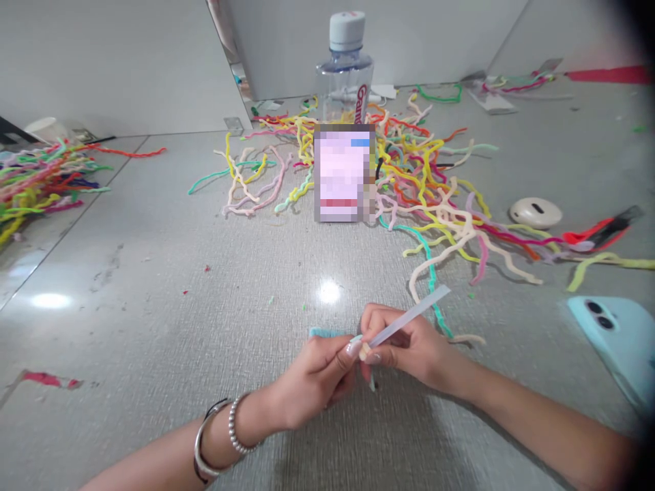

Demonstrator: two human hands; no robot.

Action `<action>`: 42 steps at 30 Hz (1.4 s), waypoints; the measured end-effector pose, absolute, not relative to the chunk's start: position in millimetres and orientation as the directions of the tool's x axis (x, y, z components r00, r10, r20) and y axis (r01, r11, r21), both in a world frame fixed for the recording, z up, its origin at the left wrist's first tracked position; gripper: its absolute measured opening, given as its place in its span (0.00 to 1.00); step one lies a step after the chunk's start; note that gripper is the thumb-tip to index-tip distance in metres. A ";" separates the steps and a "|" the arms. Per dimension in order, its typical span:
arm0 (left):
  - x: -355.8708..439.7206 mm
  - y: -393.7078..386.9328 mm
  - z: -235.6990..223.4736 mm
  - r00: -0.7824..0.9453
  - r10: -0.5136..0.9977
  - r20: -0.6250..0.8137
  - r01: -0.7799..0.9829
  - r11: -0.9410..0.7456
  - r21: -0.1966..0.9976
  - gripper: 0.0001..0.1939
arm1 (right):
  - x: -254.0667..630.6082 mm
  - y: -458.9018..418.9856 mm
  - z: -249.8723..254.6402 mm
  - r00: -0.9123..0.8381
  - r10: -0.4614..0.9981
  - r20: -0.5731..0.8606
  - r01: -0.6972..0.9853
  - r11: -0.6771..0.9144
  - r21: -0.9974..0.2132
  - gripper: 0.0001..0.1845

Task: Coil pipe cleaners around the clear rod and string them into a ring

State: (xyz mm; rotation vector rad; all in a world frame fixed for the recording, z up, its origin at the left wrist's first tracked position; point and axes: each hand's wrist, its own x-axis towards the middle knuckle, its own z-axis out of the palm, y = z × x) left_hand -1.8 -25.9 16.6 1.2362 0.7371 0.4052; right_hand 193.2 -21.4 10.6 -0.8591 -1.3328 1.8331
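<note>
Right grip point(417, 351) pinches the translucent strip point(412, 315) low — its free end pointing up-right.

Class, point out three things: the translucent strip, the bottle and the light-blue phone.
Translucent strip point(412, 315): head view, middle of its bare length.
Bottle point(342, 76): head view, clear upper body.
Light-blue phone point(617, 351): head view, back below the lenses.

grey textured tabletop point(153, 327), pale panels point(112, 61), reflected light point(329, 292)

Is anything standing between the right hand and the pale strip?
Nothing visible does: the right hand holds the pale strip near its lower end. The teal fuzzy stem lies on the table beyond.
</note>
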 end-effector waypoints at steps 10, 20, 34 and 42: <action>-3.3 -28.1 17.5 0.756 0.639 -0.145 0.115 0.090 0.989 0.18 | 195.4 -24.5 12.3 -0.513 0.848 -0.133 -0.185 -0.260 -0.948 0.14; 2.4 -30.6 19.3 0.668 0.713 -0.216 0.267 0.041 0.963 0.14 | 192.3 -22.6 14.7 -0.445 0.871 -0.209 -0.115 -0.287 -0.951 0.14; -3.2 -26.6 18.7 0.751 0.612 -0.247 0.137 0.221 0.966 0.23 | 204.1 -26.9 10.6 -0.496 0.867 -0.045 0.132 0.024 -0.991 0.14; -1.8 -26.8 20.7 0.758 0.601 -0.254 0.141 0.230 0.963 0.21 | 200.8 -19.3 9.7 -0.597 0.784 -0.172 -0.136 -0.309 -0.941 0.12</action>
